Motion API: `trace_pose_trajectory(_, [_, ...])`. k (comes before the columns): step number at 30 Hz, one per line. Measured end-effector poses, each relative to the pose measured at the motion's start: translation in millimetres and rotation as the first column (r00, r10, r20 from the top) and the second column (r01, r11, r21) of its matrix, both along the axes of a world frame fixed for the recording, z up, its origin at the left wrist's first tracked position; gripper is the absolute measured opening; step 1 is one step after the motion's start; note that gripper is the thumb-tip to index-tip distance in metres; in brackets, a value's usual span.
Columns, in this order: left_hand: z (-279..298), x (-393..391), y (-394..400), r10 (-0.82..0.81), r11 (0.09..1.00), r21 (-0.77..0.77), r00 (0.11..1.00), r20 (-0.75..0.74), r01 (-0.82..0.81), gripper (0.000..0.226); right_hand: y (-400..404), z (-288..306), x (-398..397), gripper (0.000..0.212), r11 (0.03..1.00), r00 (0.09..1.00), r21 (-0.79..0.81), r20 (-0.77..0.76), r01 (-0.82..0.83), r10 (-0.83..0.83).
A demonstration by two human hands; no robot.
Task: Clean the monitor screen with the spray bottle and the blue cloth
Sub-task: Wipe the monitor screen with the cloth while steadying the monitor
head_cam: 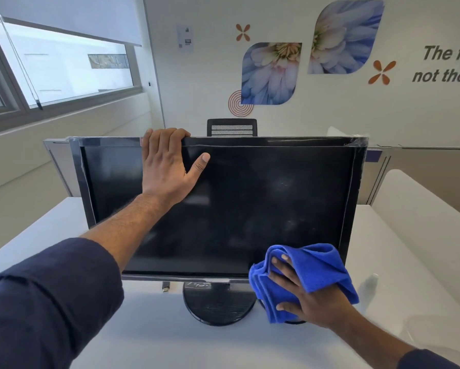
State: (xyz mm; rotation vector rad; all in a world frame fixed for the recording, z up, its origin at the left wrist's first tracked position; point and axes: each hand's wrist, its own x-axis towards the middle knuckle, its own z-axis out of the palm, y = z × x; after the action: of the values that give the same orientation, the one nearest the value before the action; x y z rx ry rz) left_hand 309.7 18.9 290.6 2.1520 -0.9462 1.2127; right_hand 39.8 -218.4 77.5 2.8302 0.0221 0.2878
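A black monitor [250, 195] stands on a round base [215, 307] on the white desk [170, 342]; its dark screen shows faint smudges. My left hand [165, 166] grips the monitor's top edge left of centre, fingers curled over the bezel and thumb lying on the screen. My right hand [311, 302] holds the bunched blue cloth [316, 265] against the screen's lower right corner, and part of the cloth drapes over the back of the hand. A faint translucent shape [370, 284] sits on the desk to the right; I cannot tell whether it is the spray bottle.
A cable plug [166, 287] hangs under the monitor's lower edge. White desk dividers [410, 209] rise on the right. A black mesh chair back [231, 127] shows behind the monitor. A window is at the left, and the far wall carries flower decals.
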Motion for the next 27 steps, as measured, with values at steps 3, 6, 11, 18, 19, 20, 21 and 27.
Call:
trace_pose_trajectory(3, [0.6,-0.7,-0.7,-0.003,1.000,-0.008,1.000,-0.002,0.003,0.053,-7.4,0.5,-9.7,0.077,1.000,0.999,-0.014,0.016,0.028,-0.028])
trace_pose_trajectory(6, [0.4,-1.3,-2.9,0.011,1.000,-0.018,1.000,-0.022,-0.011,0.054,-2.5,2.1,-5.0,0.078,0.999,0.998,-0.031,0.050,0.040,-0.039])
trace_pose_trajectory(11, [-1.0,1.7,-3.1,0.003,1.000,-0.020,1.000,-0.031,-0.004,0.053,8.2,26.2,28.5,0.076,0.998,0.961,-0.059,0.276,0.015,0.002])
trace_pose_trajectory(18, [-0.5,5.9,-0.5,-0.047,0.999,-0.026,0.997,-0.068,0.045,0.057,1.6,95.5,77.1,0.073,0.992,0.831,-0.124,0.548,-0.035,0.098])
trace_pose_trajectory(19, [-0.5,5.3,-1.1,-0.048,0.998,-0.030,0.997,-0.066,0.047,0.057,1.5,105.6,82.1,0.072,0.993,0.819,-0.114,0.568,-0.015,0.078])
trace_pose_trajectory(20, [-0.4,5.0,-2.0,-0.048,0.998,-0.033,0.997,-0.065,0.046,0.057,3.0,114.9,87.2,0.071,0.995,0.808,-0.099,0.588,0.012,0.049])
trace_pose_trajectory(21, [-0.4,5.0,-2.5,-0.047,0.998,-0.034,0.997,-0.065,0.045,0.056,6.2,122.7,92.2,0.070,0.996,0.795,-0.076,0.607,0.041,0.014])
trace_pose_trajectory(27, [-3.2,7.8,-3.5,-0.032,0.999,-0.041,0.998,-0.053,0.030,0.054,39.9,120.7,118.7,0.073,0.990,0.746,0.017,0.655,0.143,-0.119])
